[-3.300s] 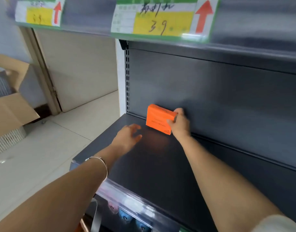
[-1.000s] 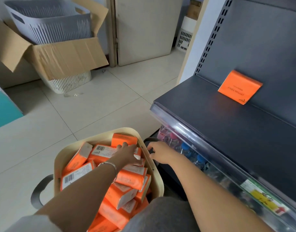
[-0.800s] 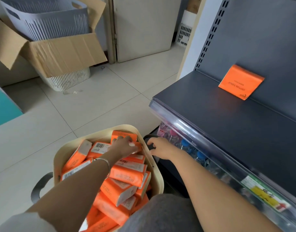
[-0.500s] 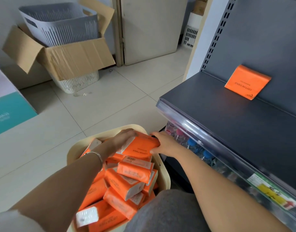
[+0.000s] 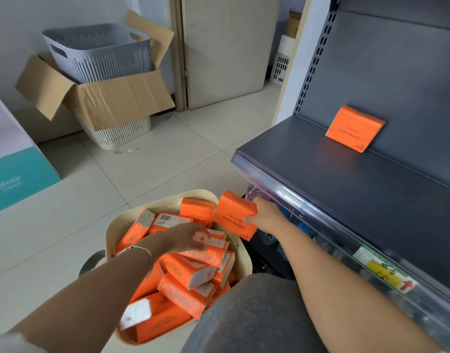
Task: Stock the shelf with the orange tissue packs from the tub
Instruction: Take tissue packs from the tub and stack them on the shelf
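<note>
A cream tub on the floor holds several orange tissue packs. My right hand grips one orange pack just above the tub's far right rim, below the shelf's front edge. My left hand reaches down into the tub and rests on the packs there, its fingers curled over one; whether it grips is unclear. One orange pack stands on the dark shelf, leaning against the back panel.
An open cardboard box with a grey basket inside sits on a white basket at the back left. A teal and white carton stands at the left. A clear price rail fronts the shelf, with goods on the lower shelf below.
My right hand has taken the pack that my left hand lifted and carried it to the right, off the tub. My left hand has gone back down onto the packs.
</note>
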Demonstrator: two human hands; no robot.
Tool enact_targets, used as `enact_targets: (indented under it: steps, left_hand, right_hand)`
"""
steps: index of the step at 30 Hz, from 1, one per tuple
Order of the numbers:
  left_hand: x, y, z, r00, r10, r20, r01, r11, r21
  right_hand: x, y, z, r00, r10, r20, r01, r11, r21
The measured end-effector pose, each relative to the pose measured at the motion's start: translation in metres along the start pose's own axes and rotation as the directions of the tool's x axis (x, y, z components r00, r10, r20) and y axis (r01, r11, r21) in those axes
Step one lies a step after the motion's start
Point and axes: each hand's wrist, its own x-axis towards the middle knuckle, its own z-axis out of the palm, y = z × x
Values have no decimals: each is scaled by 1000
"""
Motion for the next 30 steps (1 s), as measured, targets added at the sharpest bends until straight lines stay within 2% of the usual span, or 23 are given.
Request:
enact_targets:
  steps: [2,6,9,12,17,22,28,30]
  left_hand:
    - [-4,6,6,997,-8,72,1,995,102]
    - [2,15,21,994,-43,100,1,920,391]
    - [9,21,30,990,-94,103,35,882,470]
    - [14,27,33,994,-107,38,72,855,513]
    - [22,24,27,987,-30,-157,105,864,492]
    - [18,14,16,962,-55,-267,186,850,493]
    - [-1,29,-11,915,2,-404,213,848,486]
    - [-10,33,-22,895,42,-445,208,842,498]
  right_hand:
    - [-6,0,-1,1000,3,-6,-3,1000,-17]
    - [-12,5,-4,1000,13,-2,-13,999,-36]
    - [-12,9,-9,1000,24,-6,-24,999,-43]
    - [-8,13,-12,999,45,-10,-46,997,-55]
    - [-1,14,-6,998,57,11,-56,995,-87]
    - [2,6,1,998,60,-11,-61,996,-66]
    - [-11,-10,-3,982,20,-186,-13,999,40]
    - [-21,-20,-6,965,-17,-262,21,1000,13]
